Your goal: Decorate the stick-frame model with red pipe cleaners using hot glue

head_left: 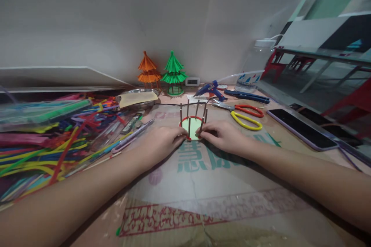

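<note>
A small round base (193,125), pale green with a red rim, sits on the cardboard sheet (203,185) with several thin brown sticks (188,112) standing upright around its edge. My left hand (162,143) rests on the cardboard, its fingertips pinched against the base's left side. From the right, my right hand (222,136) pinches the near rim, by one of the sticks. Both hands' fingers are closed on the little structure.
Behind stand an orange paper pagoda (148,70) and a green one (174,72). A pile of coloured straws (52,139) fills the left. A blue glue gun (211,89), red-and-yellow scissors (246,115), a phone (301,128) and a plastic jar (256,65) lie right.
</note>
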The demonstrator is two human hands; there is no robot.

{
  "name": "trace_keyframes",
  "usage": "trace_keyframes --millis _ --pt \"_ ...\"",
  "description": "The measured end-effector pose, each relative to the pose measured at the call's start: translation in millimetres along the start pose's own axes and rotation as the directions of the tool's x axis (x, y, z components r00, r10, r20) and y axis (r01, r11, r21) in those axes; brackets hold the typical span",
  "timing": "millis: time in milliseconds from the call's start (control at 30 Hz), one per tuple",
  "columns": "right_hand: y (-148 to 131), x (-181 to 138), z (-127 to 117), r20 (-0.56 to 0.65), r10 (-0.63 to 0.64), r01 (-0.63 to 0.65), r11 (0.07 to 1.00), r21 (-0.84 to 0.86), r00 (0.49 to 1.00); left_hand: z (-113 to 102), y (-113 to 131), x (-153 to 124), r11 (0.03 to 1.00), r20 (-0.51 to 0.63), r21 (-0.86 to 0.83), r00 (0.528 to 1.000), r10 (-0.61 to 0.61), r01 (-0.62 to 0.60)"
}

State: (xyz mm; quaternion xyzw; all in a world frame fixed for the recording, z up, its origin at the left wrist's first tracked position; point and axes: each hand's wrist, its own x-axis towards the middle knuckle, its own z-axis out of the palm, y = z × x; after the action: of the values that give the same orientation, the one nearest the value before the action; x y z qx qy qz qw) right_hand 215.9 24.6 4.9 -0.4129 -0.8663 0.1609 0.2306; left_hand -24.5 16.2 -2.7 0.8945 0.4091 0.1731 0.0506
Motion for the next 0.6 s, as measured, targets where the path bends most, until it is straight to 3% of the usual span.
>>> trace_keyframes --millis 167,333,600 --pt "-9 -7 0 0.025 0.012 -0.009 0.993 -0.117 1.0 -1 0 1 0.999 -0.049 -0.015 0.998 0.03 -0.031" --pt "-10 -5 0 0.05 0.03 -0.023 0.991 -0.131 0.998 2 1 2 0.998 -0.062 -0.062 0.998 0.025 -0.029" --pt "-15 -6 -3 0.028 0.035 -0.029 0.98 -0.197 0.999 5 5 5 0.981 -0.039 -0.156 0.992 -0.12 0.113"
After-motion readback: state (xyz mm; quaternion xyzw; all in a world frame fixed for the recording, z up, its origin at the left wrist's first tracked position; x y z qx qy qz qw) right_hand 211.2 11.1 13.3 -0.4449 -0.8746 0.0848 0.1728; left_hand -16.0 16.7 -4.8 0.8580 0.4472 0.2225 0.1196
